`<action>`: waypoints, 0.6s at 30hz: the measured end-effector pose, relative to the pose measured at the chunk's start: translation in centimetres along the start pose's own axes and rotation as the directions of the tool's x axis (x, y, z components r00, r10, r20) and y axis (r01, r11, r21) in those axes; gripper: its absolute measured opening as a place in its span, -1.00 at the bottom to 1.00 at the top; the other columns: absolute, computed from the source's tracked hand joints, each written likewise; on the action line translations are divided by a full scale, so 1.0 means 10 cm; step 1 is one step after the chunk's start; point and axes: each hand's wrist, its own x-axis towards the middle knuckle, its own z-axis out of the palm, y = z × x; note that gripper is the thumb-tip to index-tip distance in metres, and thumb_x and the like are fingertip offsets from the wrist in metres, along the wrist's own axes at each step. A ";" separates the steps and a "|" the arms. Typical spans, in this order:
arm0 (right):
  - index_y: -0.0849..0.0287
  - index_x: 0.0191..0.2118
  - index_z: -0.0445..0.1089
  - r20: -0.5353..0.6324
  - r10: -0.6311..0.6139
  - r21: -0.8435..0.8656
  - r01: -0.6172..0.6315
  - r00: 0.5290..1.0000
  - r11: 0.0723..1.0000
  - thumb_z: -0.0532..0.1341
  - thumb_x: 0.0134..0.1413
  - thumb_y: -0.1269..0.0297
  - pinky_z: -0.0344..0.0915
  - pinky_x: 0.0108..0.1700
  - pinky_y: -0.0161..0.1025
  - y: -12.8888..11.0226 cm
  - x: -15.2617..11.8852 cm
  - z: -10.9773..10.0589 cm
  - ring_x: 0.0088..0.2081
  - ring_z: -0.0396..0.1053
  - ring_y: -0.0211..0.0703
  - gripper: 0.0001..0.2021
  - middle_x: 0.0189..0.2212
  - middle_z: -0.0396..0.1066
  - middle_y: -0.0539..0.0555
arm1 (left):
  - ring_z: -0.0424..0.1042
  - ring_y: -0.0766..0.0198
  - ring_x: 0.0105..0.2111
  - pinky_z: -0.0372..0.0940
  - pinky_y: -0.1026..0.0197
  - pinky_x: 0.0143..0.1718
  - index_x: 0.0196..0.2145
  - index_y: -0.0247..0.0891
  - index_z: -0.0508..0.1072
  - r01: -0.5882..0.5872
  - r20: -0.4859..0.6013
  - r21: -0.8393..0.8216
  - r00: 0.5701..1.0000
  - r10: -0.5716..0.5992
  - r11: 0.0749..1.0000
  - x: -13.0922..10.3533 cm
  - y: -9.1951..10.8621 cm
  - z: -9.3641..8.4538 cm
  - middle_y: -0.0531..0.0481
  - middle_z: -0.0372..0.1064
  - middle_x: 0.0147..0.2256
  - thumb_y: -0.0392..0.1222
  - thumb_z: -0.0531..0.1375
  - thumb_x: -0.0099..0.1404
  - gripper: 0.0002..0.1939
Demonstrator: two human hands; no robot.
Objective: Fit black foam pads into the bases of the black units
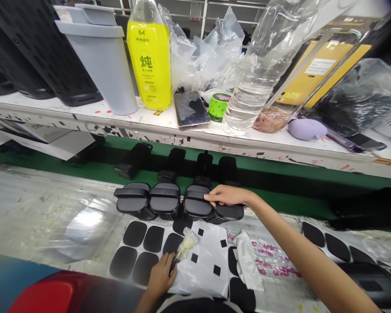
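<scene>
My right hand [228, 195] reaches over a row of black, rounded units with strap-like top handles. Its fingers are closed at the handle of the third black unit [197, 206] and cover part of the black unit at the row's right end [228, 213]. In my left hand [164, 271], low in the view, is a dark-handled tool with a pale yellowish, wrapped-looking head [186, 244]; its exact kind is unclear. Beneath that tool lies a white sheet [202, 269] with small black squares. Sheets of black rounded pads [124, 261] lie beside it.
A shelf [156, 126] along the back holds a grey cup [101, 65], a yellow drink bottle [150, 65], a phone [191, 109] and a clear water bottle [247, 95]. More black units [169, 163] stand behind the row. A crumpled white cloth [247, 258] lies right; a red object [45, 293] is lower left.
</scene>
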 end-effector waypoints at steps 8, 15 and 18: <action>0.10 -0.26 0.47 -0.372 0.021 -0.238 -0.118 0.928 0.964 -0.11 0.26 -0.29 0.16 -0.14 -0.20 -0.04 0.01 0.22 -0.16 0.40 0.01 -0.39 -0.21 0.49 0.12 | 0.56 0.09 -0.09 0.50 0.15 -0.13 0.03 -0.28 0.39 0.079 0.181 -0.060 0.981 -0.067 0.995 0.06 0.02 -0.10 -0.19 0.53 -0.07 -0.21 0.06 0.33 -0.66; 0.16 0.08 0.38 -0.621 -0.035 -0.321 -0.213 0.783 0.923 0.03 0.23 -0.22 0.19 0.00 0.03 -0.06 -0.09 0.44 -0.06 0.38 0.23 -0.42 -0.23 0.47 0.27 | 0.56 0.06 -0.13 0.47 0.06 -0.14 -0.01 -0.24 0.41 0.197 0.334 -0.074 0.929 -0.161 0.978 0.25 0.09 -0.49 -0.16 0.52 -0.10 -0.12 0.01 0.39 -0.69; 0.10 0.15 0.30 -0.800 -0.056 -0.216 -0.199 0.597 0.956 -0.11 0.22 -0.31 0.09 0.18 0.05 0.07 -0.24 0.51 0.14 0.21 0.16 -0.33 0.04 0.34 0.26 | 0.53 0.08 -0.09 0.44 0.09 -0.11 -0.01 -0.24 0.40 0.249 0.361 -0.066 0.909 -0.210 0.966 0.34 0.11 -0.65 -0.18 0.50 -0.07 -0.13 -0.07 0.43 -0.67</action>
